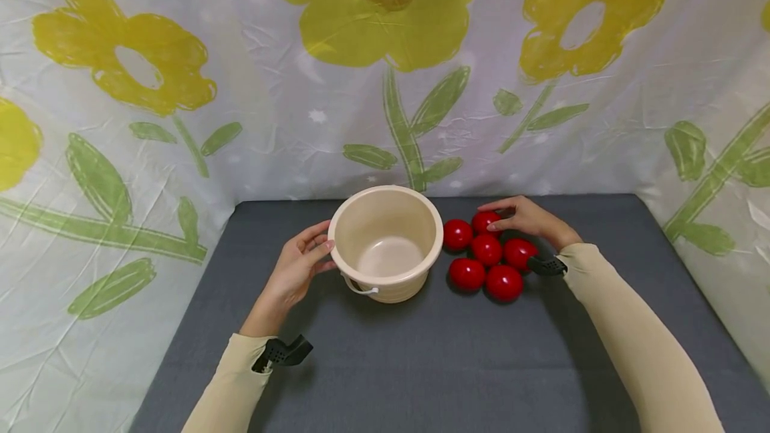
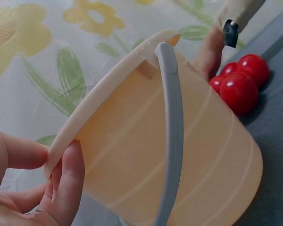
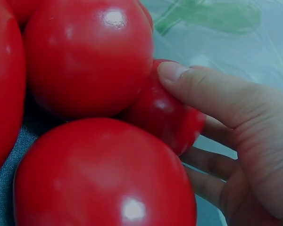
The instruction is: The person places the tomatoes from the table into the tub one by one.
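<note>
A cream bucket (image 1: 388,246) with a pale handle (image 2: 172,127) stands upright on the table. My left hand (image 1: 297,262) pinches its rim on the left side, thumb on one face and fingers on the other, as the left wrist view shows. To the right of the bucket, several glossy red balls, tomato-like in look, lie bunched together. Around the farthest red ball (image 3: 162,110) my right hand (image 1: 526,216) curls its thumb and fingers. Two nearer balls, one in front (image 3: 104,174) and one beside it (image 3: 87,56), partly cover it in the right wrist view.
The table (image 1: 421,366) is covered with dark grey cloth. Behind and at both sides hangs a pale curtain (image 1: 289,105) printed with yellow flowers. Another red ball (image 1: 458,235) lies close by the bucket's right side.
</note>
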`<state>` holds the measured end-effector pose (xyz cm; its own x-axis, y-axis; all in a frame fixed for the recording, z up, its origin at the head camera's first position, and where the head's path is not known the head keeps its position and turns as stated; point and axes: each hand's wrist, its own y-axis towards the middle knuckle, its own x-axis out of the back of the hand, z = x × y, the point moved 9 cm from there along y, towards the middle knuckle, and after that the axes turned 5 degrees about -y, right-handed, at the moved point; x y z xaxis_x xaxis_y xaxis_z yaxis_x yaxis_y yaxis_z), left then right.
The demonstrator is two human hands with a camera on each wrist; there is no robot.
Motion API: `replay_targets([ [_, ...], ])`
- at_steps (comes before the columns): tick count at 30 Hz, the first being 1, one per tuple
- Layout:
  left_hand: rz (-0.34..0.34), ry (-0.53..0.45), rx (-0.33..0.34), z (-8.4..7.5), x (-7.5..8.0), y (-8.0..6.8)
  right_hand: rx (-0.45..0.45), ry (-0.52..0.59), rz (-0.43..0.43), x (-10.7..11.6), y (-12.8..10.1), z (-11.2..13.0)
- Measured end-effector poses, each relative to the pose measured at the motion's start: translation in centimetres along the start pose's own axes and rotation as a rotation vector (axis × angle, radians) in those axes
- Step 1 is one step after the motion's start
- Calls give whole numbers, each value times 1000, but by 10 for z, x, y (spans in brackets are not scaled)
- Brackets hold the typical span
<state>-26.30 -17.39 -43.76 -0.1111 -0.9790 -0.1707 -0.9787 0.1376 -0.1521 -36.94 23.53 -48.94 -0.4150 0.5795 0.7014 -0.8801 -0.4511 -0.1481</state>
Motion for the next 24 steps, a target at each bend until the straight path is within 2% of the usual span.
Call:
replay_targets([
  [8, -8, -8, 3, -1, 0, 0, 18, -45, -8, 10, 0, 9],
  [19, -5, -1, 1, -3, 0, -1, 76, -60, -38, 39, -6, 61],
  [24, -6, 7, 1, -2, 0, -1, 81, -53, -38, 43, -6, 81],
])
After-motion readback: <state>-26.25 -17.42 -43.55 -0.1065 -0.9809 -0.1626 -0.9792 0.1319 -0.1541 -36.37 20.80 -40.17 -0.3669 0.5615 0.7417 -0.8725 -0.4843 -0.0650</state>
